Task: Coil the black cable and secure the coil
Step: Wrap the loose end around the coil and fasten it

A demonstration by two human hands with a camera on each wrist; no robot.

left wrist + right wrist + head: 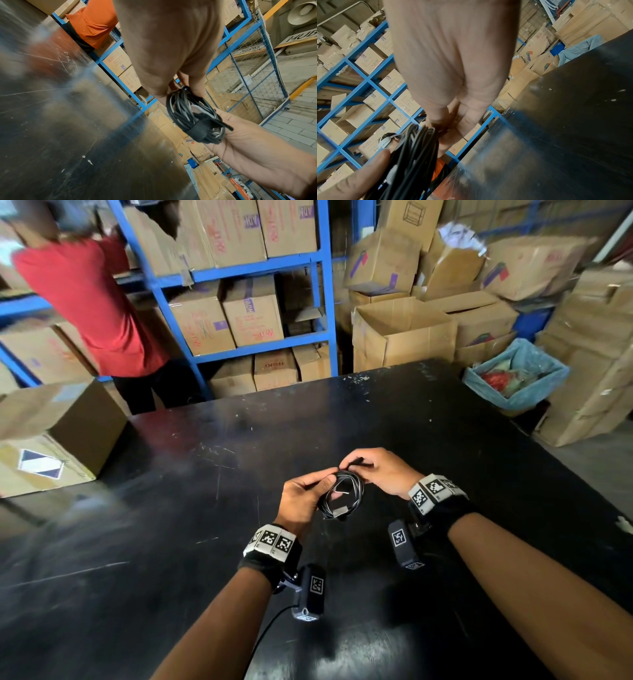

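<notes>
Above the middle of the black table (205,508) I hold a small coil of black cable (342,494) between both hands. My left hand (305,498) grips the coil's left side with curled fingers. My right hand (373,470) pinches the top of the coil, where a short black strap end (356,462) sticks out. In the left wrist view the coil (188,112) has a black strap (200,129) wrapped round its loops, close to the right hand's palm (248,148). The right wrist view shows the coil (412,155) edge-on under the fingers.
A cardboard box (51,436) sits on the table's left edge. A person in a red shirt (89,302) stands at blue shelving (239,268) full of cartons beyond the table. Open cartons (400,337) and a blue-lined bin (513,374) stand at the far right.
</notes>
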